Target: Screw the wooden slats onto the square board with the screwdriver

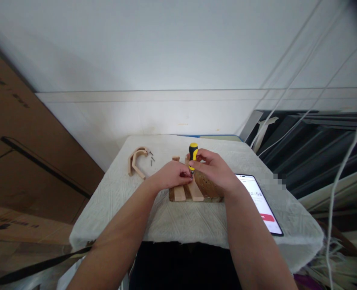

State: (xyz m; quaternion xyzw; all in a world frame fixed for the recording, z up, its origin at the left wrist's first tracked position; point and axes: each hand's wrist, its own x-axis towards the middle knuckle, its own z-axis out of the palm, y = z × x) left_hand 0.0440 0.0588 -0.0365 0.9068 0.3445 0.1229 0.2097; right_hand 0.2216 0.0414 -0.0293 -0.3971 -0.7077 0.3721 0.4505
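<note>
My right hand (211,166) grips a short yellow and black screwdriver (193,153), which stands upright with its tip pointing down at a light wooden piece (196,193). Close to that tip, my left hand (176,175) has its fingers pinched together; whatever they hold is too small and hidden to make out. A second light wooden piece (179,195) lies to the left, partly under my left hand. Both pieces rest on a darker, worn wooden board (213,198).
Curved wooden parts (132,163) and several small screws (151,158) lie at the left on the white tablecloth (118,209). A phone (264,205) showing a timer lies at the right. Cardboard (30,121) stands left of the table, white cables (332,193) hang at the right, and a wall is behind.
</note>
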